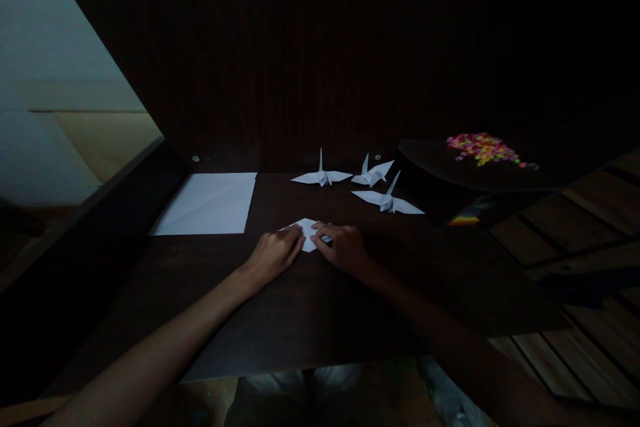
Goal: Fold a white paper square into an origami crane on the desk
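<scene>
A small piece of folded white paper point(308, 235) lies on the dark desk in front of me, its top and bottom ends showing as points. My left hand point(274, 252) presses on its left side, fingers bent and held together. On the opposite side, my right hand point(345, 250) has its thumb and fingers closed at the paper's edge. Both hands cover parts of the sheet, so its full outline is hidden. Just beyond them stand folded paper cranes: one to the left point(323, 177), one behind point(373, 173) and one nearer on the right point(387, 201).
A white paper sheet point(205, 203) with faint creases lies at the desk's left. Small colourful pieces point(485, 149) are heaped on a dark curved shelf point(430, 160) at right. A raised dark board point(70, 220) edges the left side, and a tall panel point(280, 67) rises behind.
</scene>
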`<act>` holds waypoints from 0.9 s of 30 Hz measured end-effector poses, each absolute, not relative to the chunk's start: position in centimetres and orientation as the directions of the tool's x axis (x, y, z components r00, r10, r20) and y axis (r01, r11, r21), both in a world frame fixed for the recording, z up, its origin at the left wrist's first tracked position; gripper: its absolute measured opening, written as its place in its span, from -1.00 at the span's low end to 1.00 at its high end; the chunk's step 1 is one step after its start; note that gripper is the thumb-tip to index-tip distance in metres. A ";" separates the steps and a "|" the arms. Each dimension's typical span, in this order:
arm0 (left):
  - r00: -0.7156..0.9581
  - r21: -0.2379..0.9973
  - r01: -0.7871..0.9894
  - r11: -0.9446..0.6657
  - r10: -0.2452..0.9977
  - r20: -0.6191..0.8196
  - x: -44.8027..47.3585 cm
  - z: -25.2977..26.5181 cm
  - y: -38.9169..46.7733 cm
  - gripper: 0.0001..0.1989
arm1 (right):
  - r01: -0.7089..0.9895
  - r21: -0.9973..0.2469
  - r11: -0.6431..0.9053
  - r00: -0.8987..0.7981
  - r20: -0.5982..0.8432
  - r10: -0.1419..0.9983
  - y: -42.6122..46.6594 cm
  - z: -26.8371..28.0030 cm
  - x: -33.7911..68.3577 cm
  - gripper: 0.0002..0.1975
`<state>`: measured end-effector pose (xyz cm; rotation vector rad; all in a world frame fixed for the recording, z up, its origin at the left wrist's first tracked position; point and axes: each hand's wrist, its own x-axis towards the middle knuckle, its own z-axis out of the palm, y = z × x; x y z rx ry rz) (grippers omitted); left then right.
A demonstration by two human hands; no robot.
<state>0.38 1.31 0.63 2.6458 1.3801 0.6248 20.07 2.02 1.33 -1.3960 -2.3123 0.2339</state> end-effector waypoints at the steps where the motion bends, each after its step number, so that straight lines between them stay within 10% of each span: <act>1: 0.490 0.290 0.765 -0.575 0.812 0.318 0.3 0.6 1.3 -0.73 | 0.806 -0.352 0.476 -0.398 0.273 0.876 2.0 1.3 20.0 -0.86; 27: 0.423 0.386 0.770 -0.507 0.860 0.287 0.7 0.8 0.8 -0.73 | 0.740 -0.520 0.426 -0.365 0.221 0.904 2.2 2.2 20.2 -0.90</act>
